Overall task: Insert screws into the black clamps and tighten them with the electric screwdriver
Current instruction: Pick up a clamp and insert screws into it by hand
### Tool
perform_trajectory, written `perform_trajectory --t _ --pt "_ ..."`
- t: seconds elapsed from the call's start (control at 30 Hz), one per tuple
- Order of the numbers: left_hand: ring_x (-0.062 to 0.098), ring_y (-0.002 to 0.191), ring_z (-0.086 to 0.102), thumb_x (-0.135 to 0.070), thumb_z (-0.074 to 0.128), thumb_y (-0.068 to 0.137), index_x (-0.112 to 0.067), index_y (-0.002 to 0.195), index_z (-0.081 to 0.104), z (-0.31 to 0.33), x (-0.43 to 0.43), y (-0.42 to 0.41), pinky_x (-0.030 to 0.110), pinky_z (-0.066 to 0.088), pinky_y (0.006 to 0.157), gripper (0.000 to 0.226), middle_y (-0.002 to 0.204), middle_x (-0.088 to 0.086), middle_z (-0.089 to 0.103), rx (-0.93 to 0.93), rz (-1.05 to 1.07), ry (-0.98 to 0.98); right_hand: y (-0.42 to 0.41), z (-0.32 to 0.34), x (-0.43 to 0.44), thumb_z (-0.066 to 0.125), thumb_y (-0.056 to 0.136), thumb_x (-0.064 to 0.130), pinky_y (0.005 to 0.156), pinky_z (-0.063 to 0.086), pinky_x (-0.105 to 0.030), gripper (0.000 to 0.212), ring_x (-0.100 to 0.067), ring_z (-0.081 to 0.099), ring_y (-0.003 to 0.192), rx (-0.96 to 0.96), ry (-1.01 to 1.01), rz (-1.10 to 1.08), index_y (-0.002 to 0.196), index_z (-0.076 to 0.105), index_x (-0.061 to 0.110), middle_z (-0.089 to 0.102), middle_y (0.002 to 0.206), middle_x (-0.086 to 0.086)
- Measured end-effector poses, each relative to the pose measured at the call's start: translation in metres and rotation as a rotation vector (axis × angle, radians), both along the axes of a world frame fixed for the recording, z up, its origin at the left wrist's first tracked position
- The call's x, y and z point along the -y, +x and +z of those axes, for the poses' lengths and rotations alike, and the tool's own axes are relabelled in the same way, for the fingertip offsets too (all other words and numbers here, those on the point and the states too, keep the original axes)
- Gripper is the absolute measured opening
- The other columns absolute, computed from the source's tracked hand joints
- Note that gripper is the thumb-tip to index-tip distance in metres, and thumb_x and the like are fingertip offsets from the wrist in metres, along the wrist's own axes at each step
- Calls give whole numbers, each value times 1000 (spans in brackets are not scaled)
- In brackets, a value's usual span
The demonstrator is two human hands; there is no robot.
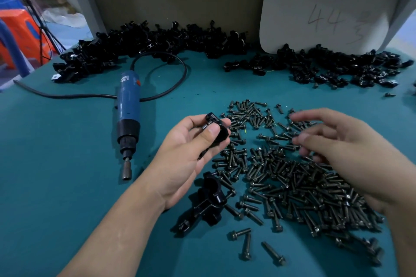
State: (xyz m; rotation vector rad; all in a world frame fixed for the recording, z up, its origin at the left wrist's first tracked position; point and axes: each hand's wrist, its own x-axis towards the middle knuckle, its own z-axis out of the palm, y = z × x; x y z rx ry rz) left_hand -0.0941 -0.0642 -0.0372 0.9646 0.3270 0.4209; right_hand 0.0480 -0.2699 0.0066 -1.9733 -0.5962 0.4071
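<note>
Above the teal counter [67, 164], my left hand [191, 155] pinches a small glossy black clamp [217, 129], likely light and stiff, by its sides; my right hand [342, 148] hovers loose-fingered over dark flanged metal screws [281, 177], holding nothing.

Black clamp [217, 129] in left hand [186, 155]

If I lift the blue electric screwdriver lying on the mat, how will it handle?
The electric screwdriver looks round-bodied, so it may roll if nudged sideways. Its black cord loops behind it and will probably drag or tug. Its dark metal front end likely makes it nose-heavy.
</note>
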Motion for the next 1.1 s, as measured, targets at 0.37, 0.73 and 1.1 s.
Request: perform_trajectory --t 0.37,0.73,1.1 --pt "16 110 73 -4 56 99 0 122 54 2 6 -1 25 58 96 23 122 10 75 -34 -72 134 -33 -19 -51 51 105 15 58 47 -17 32 -11 66 76 -261 509 157 108 75 35 71 83 -1" --pt "21 117 71 -5 56 102 -3 124 55 -3 5 -1 29 56 102 22 123 10 74 -68 -92 229 -42 -29 -61 57 96 30 66 48 -24 8 -8 69 83 -178 524 123 101 60 24 78 101 3" --pt "22 119 69 -25 67 86 -14 118 60 -7 3 -2 29 55 96 35 119 7 74 -48 -148 353 -50 -44 -72 78 81 18 78 55 -18 10 -7 73 86 -66 618 94 90 78 21 78 90 2"
